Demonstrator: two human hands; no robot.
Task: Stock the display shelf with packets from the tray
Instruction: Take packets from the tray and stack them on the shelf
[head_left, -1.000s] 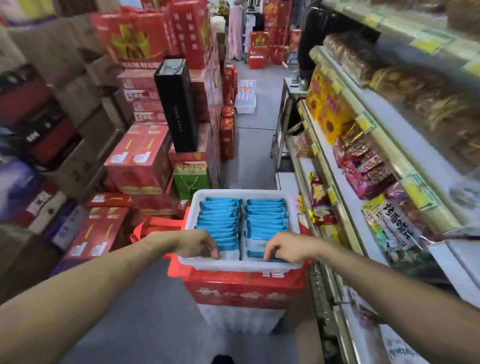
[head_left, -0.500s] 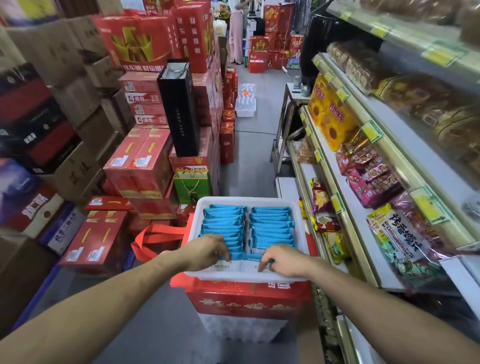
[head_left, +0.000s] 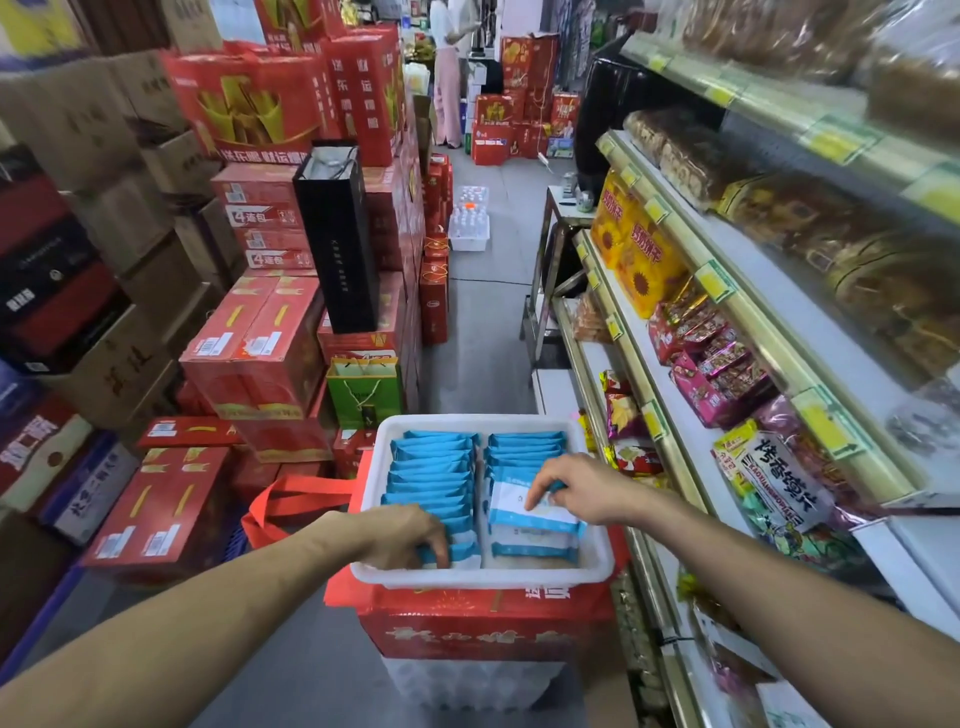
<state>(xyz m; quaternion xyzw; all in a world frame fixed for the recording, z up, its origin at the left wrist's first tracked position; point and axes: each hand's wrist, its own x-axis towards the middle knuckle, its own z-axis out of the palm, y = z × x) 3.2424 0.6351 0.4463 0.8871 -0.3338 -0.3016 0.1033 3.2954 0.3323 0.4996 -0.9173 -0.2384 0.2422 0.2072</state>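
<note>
A white plastic tray (head_left: 483, 574) stands on a red carton in front of me, with two rows of blue and white packets (head_left: 431, 467) standing on edge in it. My left hand (head_left: 410, 535) reaches into the near end of the left row, its fingers curled round the front packets. In the right row my right hand (head_left: 576, 488) pinches a blue and white packet (head_left: 535, 512) that is tipped up and partly lifted. The display shelf (head_left: 691, 431) runs along my right side.
The shelf tiers hold snack bags, yellow sunflower packs (head_left: 639, 254) and bread. Stacked red cartons (head_left: 260, 348) and a black gift bag (head_left: 337, 234) fill the left side. A red carton (head_left: 483, 623) carries the tray. A person (head_left: 449, 73) stands far down the aisle.
My right hand has pulled a packet up and tilted it out of the right row. My left hand has dug deeper into the front of the left row.
</note>
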